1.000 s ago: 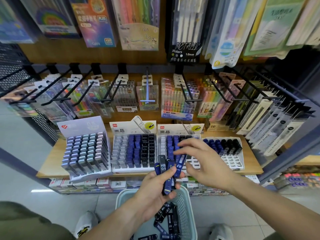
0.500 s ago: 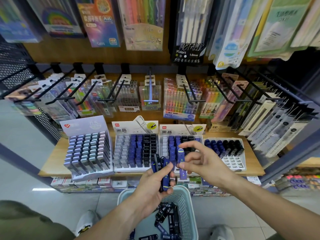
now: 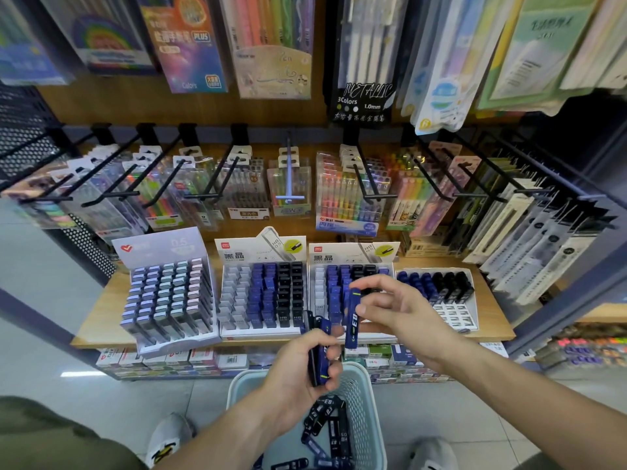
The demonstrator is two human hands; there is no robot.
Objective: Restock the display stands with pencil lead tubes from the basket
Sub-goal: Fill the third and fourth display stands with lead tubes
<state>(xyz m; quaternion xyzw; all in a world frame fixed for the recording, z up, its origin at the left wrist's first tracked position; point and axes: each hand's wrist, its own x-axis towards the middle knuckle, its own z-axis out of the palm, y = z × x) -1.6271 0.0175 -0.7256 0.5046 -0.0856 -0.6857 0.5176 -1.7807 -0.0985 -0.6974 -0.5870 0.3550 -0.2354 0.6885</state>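
My left hand [image 3: 300, 366] grips a small bunch of blue and black lead tubes [image 3: 319, 351] above the pale green basket [image 3: 364, 395]. Pinched upright in my right hand [image 3: 393, 310] is a single blue lead tube [image 3: 352, 317], in front of the second blue-and-black display stand [image 3: 353, 266]. More loose tubes [image 3: 325, 425] lie in the basket. Left of that stand is a similar stand [image 3: 264, 293], and a grey-tube stand [image 3: 169, 293] sits further left. A low tray [image 3: 437, 293] of tubes sits at the right.
The stands sit on a wooden shelf [image 3: 101, 313]. Black pegs with hanging pen packs [image 3: 349, 195] jut out above them. Boxed stock [image 3: 210, 361] fills the shelf below. My shoes [image 3: 169, 439] stand either side of the basket on the tiled floor.
My right hand has drawn one blue tube out of the bunch in my left hand and lifted it upright toward the stand. My left hand sank slightly toward the basket.
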